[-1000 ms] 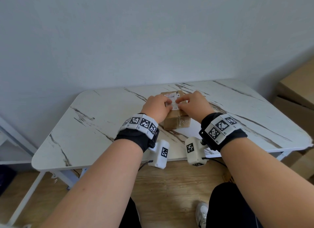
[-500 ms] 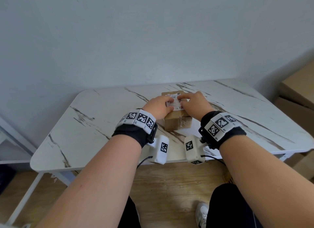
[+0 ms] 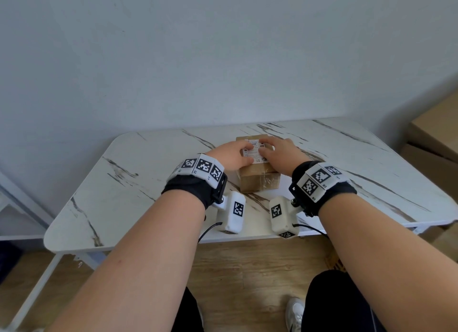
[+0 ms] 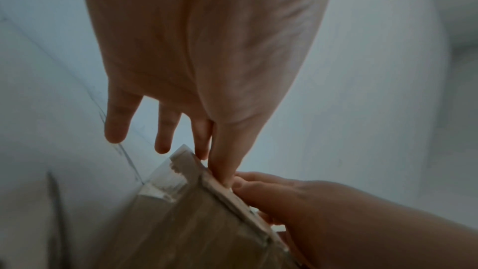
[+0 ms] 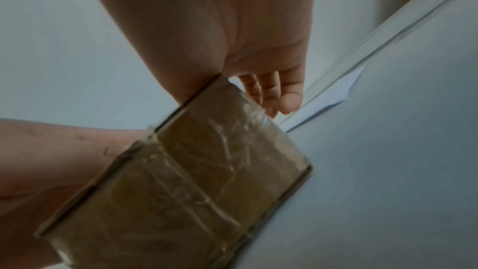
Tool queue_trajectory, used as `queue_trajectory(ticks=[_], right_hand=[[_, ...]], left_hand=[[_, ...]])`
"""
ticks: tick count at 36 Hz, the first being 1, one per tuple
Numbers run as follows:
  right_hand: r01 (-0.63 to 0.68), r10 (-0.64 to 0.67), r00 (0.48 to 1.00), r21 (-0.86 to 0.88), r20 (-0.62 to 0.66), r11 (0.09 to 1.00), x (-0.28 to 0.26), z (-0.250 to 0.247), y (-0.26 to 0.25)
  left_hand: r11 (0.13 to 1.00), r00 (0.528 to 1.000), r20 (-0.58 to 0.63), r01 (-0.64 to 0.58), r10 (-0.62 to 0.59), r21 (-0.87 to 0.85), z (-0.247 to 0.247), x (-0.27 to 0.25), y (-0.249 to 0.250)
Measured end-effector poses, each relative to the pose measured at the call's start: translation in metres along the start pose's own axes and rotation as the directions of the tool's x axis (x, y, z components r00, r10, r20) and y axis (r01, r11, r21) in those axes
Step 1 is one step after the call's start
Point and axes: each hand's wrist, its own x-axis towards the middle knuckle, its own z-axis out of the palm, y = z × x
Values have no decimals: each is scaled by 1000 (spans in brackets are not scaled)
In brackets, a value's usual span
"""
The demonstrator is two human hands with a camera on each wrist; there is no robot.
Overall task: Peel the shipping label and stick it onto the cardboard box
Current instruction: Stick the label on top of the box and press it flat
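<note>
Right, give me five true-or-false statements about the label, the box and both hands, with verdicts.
1. The shipping label lies on top of the cardboard box. True.
2. The box stands on the floor. False: it stands on the marble-patterned table.
3. Both the left hand and right hand rest on the box top. True.
4. The box carries no tape. False: clear tape shows on its side.
5. The right hand holds the label in the air. False: the label lies flat on the box.
</note>
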Motion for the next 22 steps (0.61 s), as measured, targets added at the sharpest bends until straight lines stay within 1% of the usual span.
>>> queue_trajectory(ticks=[4,7,11,15,18,22], right_hand=[[5,-5,1000,-6,16,1000,3,2,2],[7,-7,1000,-3,23,1000,3,2,3],[14,-14,1000,22,17,1000,4,4,6],[24,-24,999,8,29,1000,2,2,5],[23,-23,999,-16,36,1000,1,2,5],[20,-20,999,-16,47,1000,2,4,7]], left_hand=[[999,999,33,28,-27,-45,-1,0,-4],[996,999,28,41,-39,-82,2,1,-5],[992,999,11,31,-30,-123,5,4,-4],[993,1000,13,23,-22,-119,7,8,-8],[994,999,28,24,-21,-110,10,9,-11],[990,999,45,1,5,-140,15,12,-12]])
